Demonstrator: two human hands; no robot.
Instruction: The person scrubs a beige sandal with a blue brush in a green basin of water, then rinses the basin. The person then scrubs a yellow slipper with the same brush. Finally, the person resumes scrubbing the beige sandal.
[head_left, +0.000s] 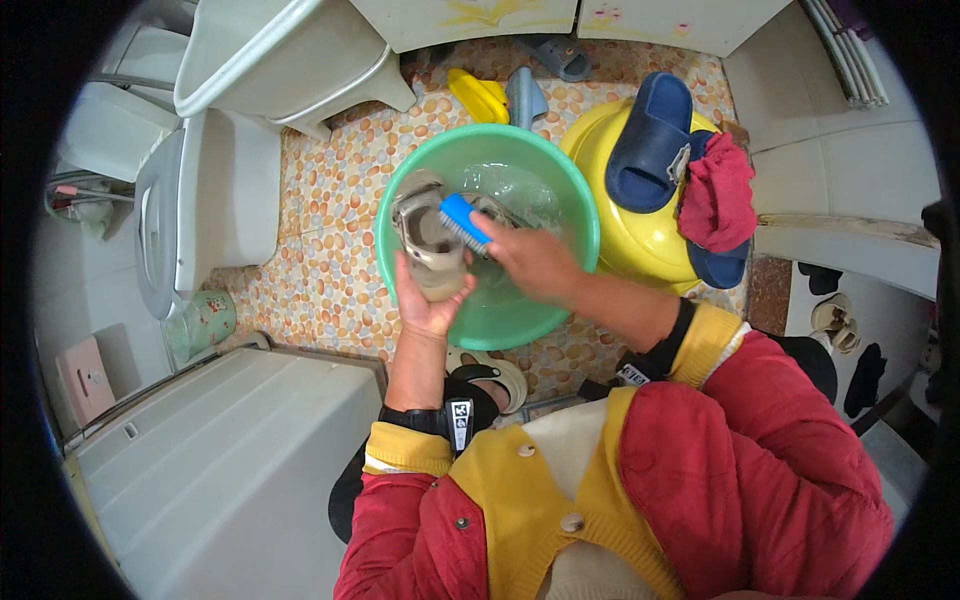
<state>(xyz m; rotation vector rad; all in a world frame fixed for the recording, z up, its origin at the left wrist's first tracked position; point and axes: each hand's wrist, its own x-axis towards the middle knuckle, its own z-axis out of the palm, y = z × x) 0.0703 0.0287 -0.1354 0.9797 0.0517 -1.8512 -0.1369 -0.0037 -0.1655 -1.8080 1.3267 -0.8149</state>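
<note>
Over a green basin [587, 222] with water in it, my left hand [428, 308] grips a beige and grey shoe [415, 212] from below by one end, its opening facing up. My right hand [532, 262], a little blurred, is closed on a blue scrubbing brush [460, 212]. The brush's pale bristles are at the shoe's opening, on its right side. Behind the brush a second greyish item lies partly in the water; the brush and my right hand hide most of it.
A yellow upturned tub [590, 150] at the right carries dark blue slippers [652, 145] and a red cloth [717, 192]. Yellow and blue slippers [478, 97] lie beyond the basin. A toilet [225, 190] stands left, a white washing machine [230, 430] near left.
</note>
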